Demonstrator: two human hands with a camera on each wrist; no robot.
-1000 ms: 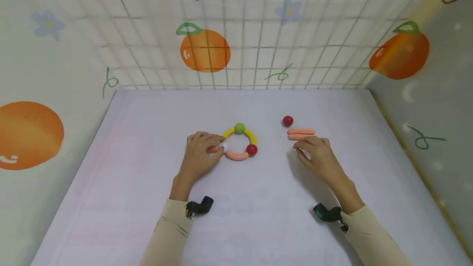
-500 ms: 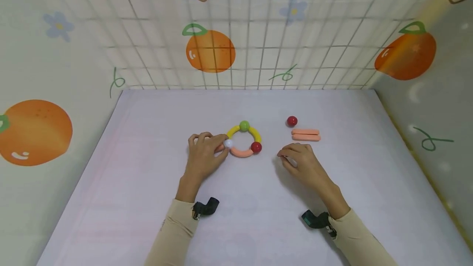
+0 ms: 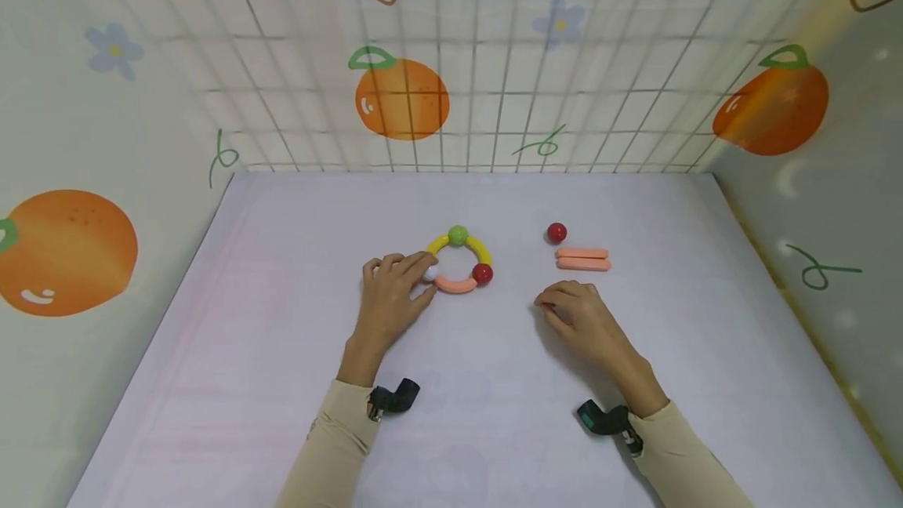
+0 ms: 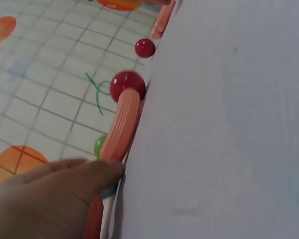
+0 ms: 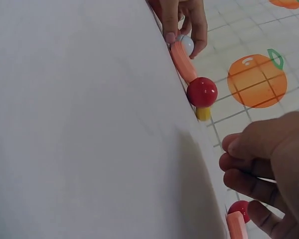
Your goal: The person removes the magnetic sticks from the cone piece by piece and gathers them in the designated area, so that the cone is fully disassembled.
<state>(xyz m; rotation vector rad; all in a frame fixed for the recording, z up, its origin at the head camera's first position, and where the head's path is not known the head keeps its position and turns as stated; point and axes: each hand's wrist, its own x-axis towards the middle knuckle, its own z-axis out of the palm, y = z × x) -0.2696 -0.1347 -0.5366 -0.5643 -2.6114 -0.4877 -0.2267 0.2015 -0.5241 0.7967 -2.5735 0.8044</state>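
My left hand pinches a white ball on the left side of a ring of toy pieces lying on the table. A green ball sits at the back of the ring, between yellow curved pieces. Its front is a ribbed pink curved piece, joined to a red ball. Another pink piece shows under the left hand in the left wrist view, mostly hidden by it. My right hand hovers right of the ring, fingers loosely curled, with nothing visible in them.
Beyond the right hand, two pink pieces lie side by side, with a loose red ball just behind them. The white-covered table meets a curtain printed with oranges at the back and sides.
My right hand has moved left and toward me, away from the two pink pieces. Held by the left hand, the ring has shifted slightly left and back within the last half second.
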